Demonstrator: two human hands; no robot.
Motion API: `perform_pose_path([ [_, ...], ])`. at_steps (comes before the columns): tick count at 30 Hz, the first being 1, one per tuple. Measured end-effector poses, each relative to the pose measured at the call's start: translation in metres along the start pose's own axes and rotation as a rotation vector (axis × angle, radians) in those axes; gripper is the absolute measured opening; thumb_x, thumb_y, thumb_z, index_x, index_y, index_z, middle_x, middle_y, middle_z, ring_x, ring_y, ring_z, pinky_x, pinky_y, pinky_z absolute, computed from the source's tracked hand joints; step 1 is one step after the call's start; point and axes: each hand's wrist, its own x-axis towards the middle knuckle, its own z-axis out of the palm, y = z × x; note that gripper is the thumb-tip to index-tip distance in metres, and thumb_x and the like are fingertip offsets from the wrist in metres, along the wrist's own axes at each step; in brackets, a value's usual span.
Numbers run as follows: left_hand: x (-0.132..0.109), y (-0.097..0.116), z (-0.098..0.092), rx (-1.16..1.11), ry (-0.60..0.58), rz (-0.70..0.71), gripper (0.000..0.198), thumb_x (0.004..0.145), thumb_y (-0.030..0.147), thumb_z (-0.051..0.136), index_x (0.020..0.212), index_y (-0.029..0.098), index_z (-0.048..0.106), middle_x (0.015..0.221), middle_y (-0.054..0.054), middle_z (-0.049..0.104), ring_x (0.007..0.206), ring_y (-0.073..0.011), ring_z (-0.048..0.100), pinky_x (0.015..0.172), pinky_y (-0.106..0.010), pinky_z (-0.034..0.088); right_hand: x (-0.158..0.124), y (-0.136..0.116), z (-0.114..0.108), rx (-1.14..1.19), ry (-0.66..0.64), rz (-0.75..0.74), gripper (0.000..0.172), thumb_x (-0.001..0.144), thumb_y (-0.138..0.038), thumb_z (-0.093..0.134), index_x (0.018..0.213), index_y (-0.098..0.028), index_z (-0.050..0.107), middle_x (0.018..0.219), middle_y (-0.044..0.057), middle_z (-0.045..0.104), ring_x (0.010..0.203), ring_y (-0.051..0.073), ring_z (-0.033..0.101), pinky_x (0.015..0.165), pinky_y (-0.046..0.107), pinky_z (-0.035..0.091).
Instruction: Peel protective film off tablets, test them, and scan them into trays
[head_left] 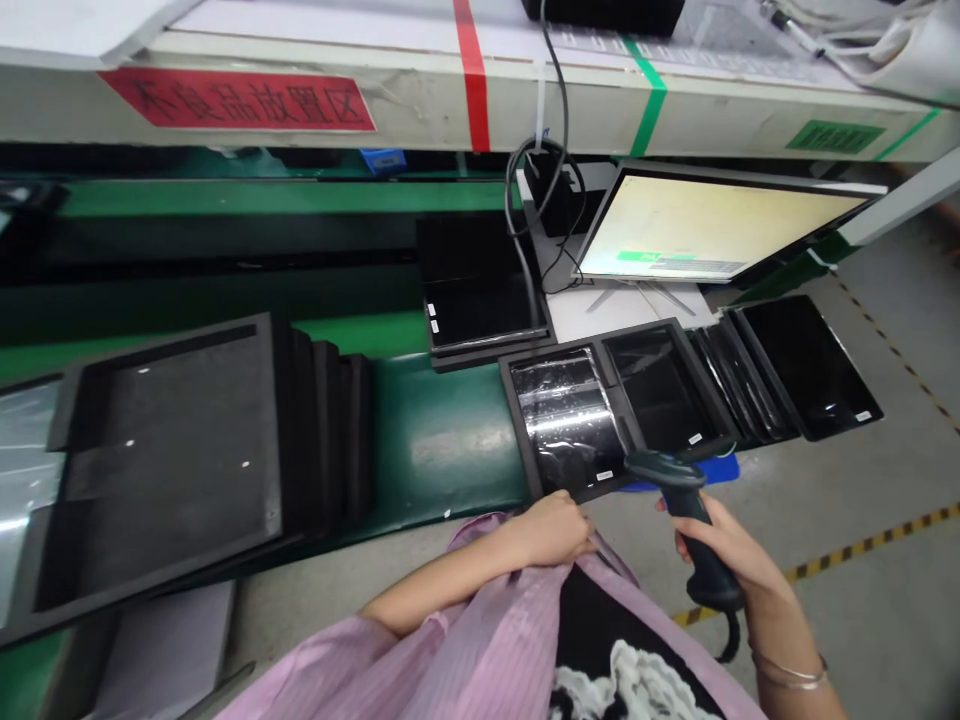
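Right hand (724, 545), grip clenched on one handheld barcode scanner (686, 500); left hand (544, 530) at one two-bay black tray (512, 425), grip state indeterminable; one monitor (720, 225) at 1 o'clock.

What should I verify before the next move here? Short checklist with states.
1. Scanner in right hand: ok, gripped by the handle.
2. Left hand at tray: ok, touching its near edge; grip cannot tell.
3. Label on panel: ok, in view; legibility cannot tell.
4. Film on panel: cannot tell if intact; glare and creases.
5. Scanner cable: ok, hangs clear of tray.
6. Monitor: ok, lit; its readout cannot tell, too small.
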Motion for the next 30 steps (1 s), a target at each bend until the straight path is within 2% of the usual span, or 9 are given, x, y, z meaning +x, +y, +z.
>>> perform_pose_path([
  [3, 0.000, 0.007, -0.005, 0.033, 0.037, 0.043, 0.014, 0.084, 0.025, 0.064, 0.074, 0.016, 0.066, 0.072, -0.004, 0.070, 0.067, -0.0183, 0.067, 0.063, -0.031, 0.045, -0.002, 0.005, 0.011, -0.077, -0.073, 0.020, 0.040, 0.067, -0.040, 0.065, 0.094, -0.016, 0.050, 0.062, -0.003, 0.056, 0.050, 0.014, 0.054, 0.049, 0.027, 0.043],
  [7, 0.001, 0.009, -0.006, 0.060, 0.078, 0.051, 0.013, 0.080, 0.021, 0.068, 0.069, 0.017, 0.064, 0.067, -0.002, 0.068, 0.064, -0.0171, 0.064, 0.059, -0.030, 0.041, 0.003, 0.003, 0.024, -0.096, -0.097, 0.023, 0.035, 0.065, -0.039, 0.063, 0.088, -0.018, 0.048, 0.064, -0.004, 0.054, 0.048, 0.012, 0.052, 0.047, 0.026, 0.042],
  [11, -0.001, 0.007, -0.001, 0.086, 0.107, 0.053, 0.011, 0.080, 0.020, 0.069, 0.070, 0.017, 0.065, 0.066, -0.001, 0.067, 0.063, -0.0160, 0.063, 0.059, -0.030, 0.040, 0.005, 0.000, 0.027, -0.120, -0.085, 0.043, 0.035, 0.065, -0.040, 0.060, 0.089, -0.017, 0.048, 0.061, -0.005, 0.053, 0.046, 0.012, 0.052, 0.046, 0.026, 0.042],
  [15, -0.001, 0.005, 0.000, 0.108, 0.115, 0.080, 0.009, 0.080, 0.020, 0.070, 0.073, 0.018, 0.064, 0.067, 0.000, 0.066, 0.063, -0.0168, 0.062, 0.060, -0.031, 0.042, 0.005, 0.002, 0.020, -0.135, -0.054, 0.033, 0.042, 0.067, -0.045, 0.062, 0.095, -0.017, 0.048, 0.071, -0.002, 0.058, 0.051, 0.013, 0.055, 0.048, 0.027, 0.044],
  [17, 0.000, 0.006, -0.003, 0.114, 0.127, 0.110, 0.008, 0.080, 0.019, 0.069, 0.077, 0.019, 0.063, 0.069, 0.001, 0.064, 0.065, -0.0164, 0.061, 0.062, -0.030, 0.044, 0.004, 0.003, 0.008, -0.150, -0.031, 0.021, 0.045, 0.068, -0.048, 0.063, 0.097, -0.017, 0.049, 0.073, -0.001, 0.059, 0.052, 0.013, 0.056, 0.049, 0.027, 0.045],
  [19, 0.002, 0.007, -0.007, 0.157, 0.195, 0.131, 0.008, 0.082, 0.018, 0.066, 0.077, 0.019, 0.061, 0.069, 0.001, 0.062, 0.066, -0.0157, 0.059, 0.073, -0.033, 0.048, 0.003, 0.002, -0.012, -0.173, 0.011, 0.013, 0.048, 0.069, -0.051, 0.065, 0.097, -0.017, 0.048, 0.069, -0.001, 0.058, 0.053, 0.014, 0.056, 0.050, 0.028, 0.045],
  [23, 0.007, 0.012, -0.015, 0.356, 0.448, 0.146, 0.013, 0.089, 0.014, 0.053, 0.078, 0.016, 0.059, 0.066, 0.001, 0.057, 0.062, -0.0144, 0.051, 0.097, -0.053, 0.043, 0.001, -0.008, -0.067, -0.215, 0.135, 0.007, 0.052, 0.071, -0.057, 0.065, 0.097, -0.016, 0.047, 0.060, -0.001, 0.056, 0.054, 0.016, 0.056, 0.051, 0.029, 0.045],
  [27, 0.014, 0.017, -0.025, 0.461, 0.646, 0.174, 0.014, 0.089, 0.010, 0.049, 0.082, 0.014, 0.060, 0.066, 0.002, 0.054, 0.067, -0.0143, 0.052, 0.102, -0.058, 0.040, 0.003, -0.020, -0.112, -0.248, 0.184, -0.005, 0.048, 0.070, -0.055, 0.068, 0.092, -0.017, 0.048, 0.057, -0.002, 0.055, 0.053, 0.015, 0.054, 0.051, 0.029, 0.044],
  [30, 0.020, 0.019, -0.028, 0.461, 0.724, 0.184, 0.014, 0.089, 0.010, 0.049, 0.085, 0.013, 0.061, 0.067, 0.001, 0.056, 0.076, -0.0156, 0.056, 0.102, -0.060, 0.041, 0.009, -0.024, -0.128, -0.284, 0.157, -0.009, 0.044, 0.070, -0.053, 0.069, 0.088, -0.018, 0.049, 0.056, -0.002, 0.053, 0.052, 0.015, 0.052, 0.051, 0.029, 0.043],
])
